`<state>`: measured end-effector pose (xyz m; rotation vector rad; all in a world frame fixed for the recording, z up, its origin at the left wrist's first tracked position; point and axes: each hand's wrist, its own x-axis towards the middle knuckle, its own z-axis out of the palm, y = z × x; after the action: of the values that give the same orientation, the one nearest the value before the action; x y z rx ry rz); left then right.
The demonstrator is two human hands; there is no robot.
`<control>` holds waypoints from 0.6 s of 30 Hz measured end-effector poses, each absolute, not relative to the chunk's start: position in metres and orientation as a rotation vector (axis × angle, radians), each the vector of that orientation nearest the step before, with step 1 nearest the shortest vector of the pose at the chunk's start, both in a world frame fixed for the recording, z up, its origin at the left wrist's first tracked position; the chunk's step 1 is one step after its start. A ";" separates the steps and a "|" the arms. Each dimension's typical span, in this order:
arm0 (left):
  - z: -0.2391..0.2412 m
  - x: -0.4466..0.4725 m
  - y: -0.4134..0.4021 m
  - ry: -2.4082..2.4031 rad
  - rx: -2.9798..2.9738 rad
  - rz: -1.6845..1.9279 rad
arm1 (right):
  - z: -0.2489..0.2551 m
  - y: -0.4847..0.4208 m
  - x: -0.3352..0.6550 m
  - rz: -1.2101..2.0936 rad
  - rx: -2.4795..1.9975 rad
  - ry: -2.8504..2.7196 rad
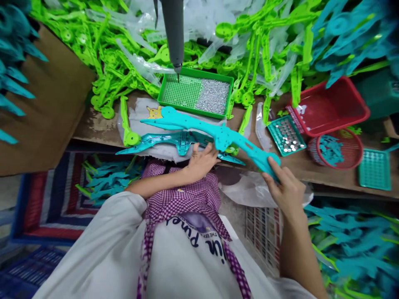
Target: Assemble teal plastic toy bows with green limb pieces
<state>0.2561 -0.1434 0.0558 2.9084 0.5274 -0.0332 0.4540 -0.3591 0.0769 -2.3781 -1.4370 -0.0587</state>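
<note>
My right hand (286, 189) is closed round the right end of a long teal plastic toy-bow half (190, 121), its smooth outer face up, with a row of small holes. It is held at a slant over a second teal bow half (149, 141), which lies hollow side up on a pale cloth (141, 109) at the bench edge. With bent fingers, my left hand (201, 164) grips the lower half near its middle; its fingertips are partly hidden. Above them hangs a grey power screwdriver (174, 37), its bit over a green tray (195, 111) of small silver screws.
Lime-green and clear plastic parts (109, 70) are heaped along the back. To the right stand a red bin (336, 104), a red round basket (336, 145) of teal pieces and a small tray (286, 135) of metal discs. A cardboard box (52, 99) stands left.
</note>
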 end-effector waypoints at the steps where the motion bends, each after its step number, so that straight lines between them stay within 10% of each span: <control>1: 0.057 0.256 -0.143 0.525 2.909 -0.027 | 0.079 -0.350 0.453 -0.059 -2.375 -1.450; 18: 0.052 0.253 -0.144 0.606 2.830 0.043 | 0.091 -0.322 0.445 -0.203 -2.285 -1.718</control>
<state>0.2535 -0.1445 0.0520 2.8304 0.6062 0.0427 0.4447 -0.3217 0.0914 -2.2849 -1.7176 -0.2032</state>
